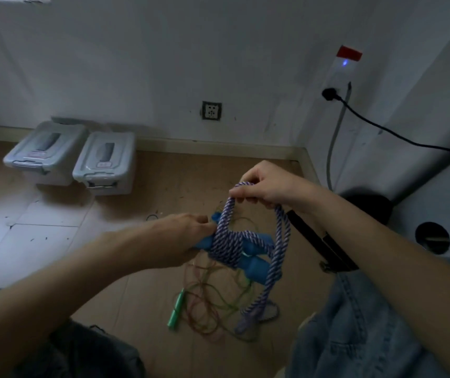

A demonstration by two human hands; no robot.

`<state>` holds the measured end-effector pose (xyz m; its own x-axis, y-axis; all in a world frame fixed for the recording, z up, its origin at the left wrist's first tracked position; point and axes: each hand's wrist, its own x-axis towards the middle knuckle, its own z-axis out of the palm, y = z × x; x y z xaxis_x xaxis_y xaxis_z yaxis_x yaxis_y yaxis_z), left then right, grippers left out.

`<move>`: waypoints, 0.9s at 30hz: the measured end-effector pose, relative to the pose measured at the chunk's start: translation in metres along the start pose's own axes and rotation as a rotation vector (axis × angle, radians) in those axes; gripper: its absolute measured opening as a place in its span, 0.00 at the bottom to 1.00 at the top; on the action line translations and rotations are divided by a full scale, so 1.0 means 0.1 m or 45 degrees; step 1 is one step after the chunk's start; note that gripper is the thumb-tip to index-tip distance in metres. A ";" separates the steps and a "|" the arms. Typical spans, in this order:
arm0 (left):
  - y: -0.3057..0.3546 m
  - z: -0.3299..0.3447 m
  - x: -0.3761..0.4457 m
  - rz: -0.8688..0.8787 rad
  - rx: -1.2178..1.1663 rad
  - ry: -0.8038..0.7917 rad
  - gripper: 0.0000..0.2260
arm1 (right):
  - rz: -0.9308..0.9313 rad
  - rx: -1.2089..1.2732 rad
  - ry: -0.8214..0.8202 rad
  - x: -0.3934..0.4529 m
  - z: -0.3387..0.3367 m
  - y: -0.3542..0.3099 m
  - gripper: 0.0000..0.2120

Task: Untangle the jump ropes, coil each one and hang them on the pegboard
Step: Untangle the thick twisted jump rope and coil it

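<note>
In the head view, the right hand (266, 185) pinches the top of a loop of twisted purple-and-white jump rope (225, 236), fingers curled narrowly round the strands. The loop hangs down from those fingers to the left hand (188, 238), whose fingers grip the blue foam handles (251, 257) where the rope is wound round them. Below both hands, on the brown floor (150, 181), lies a tangle of thin green and reddish cords (213, 304) with a slim green plastic handle (176, 309). Beyond the fingers, two grey lidded plastic boxes (104, 162) stand against the white wall (164, 64).
</note>
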<state>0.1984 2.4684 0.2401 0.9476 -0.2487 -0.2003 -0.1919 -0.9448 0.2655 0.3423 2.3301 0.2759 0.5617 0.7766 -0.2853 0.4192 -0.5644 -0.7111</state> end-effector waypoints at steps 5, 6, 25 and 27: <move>-0.03 -0.05 0.00 -0.011 0.000 0.175 0.15 | -0.156 -0.158 0.207 0.05 -0.15 0.04 0.09; -0.04 -0.05 0.00 0.003 0.023 0.218 0.18 | -0.170 -0.150 0.216 0.05 -0.15 0.05 0.08; -0.02 -0.51 -0.10 -0.258 -1.604 0.638 0.07 | -0.437 0.569 -0.250 0.03 0.33 0.09 0.16; -0.01 -0.55 -0.13 -0.259 -1.677 0.605 0.07 | -0.415 0.547 -0.130 0.03 0.38 0.02 0.07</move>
<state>0.2008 2.4846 0.2941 0.9746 0.2096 -0.0790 0.0811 -0.0014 0.9967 0.3182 2.3420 0.2492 0.3705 0.9274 -0.0521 0.2192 -0.1418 -0.9653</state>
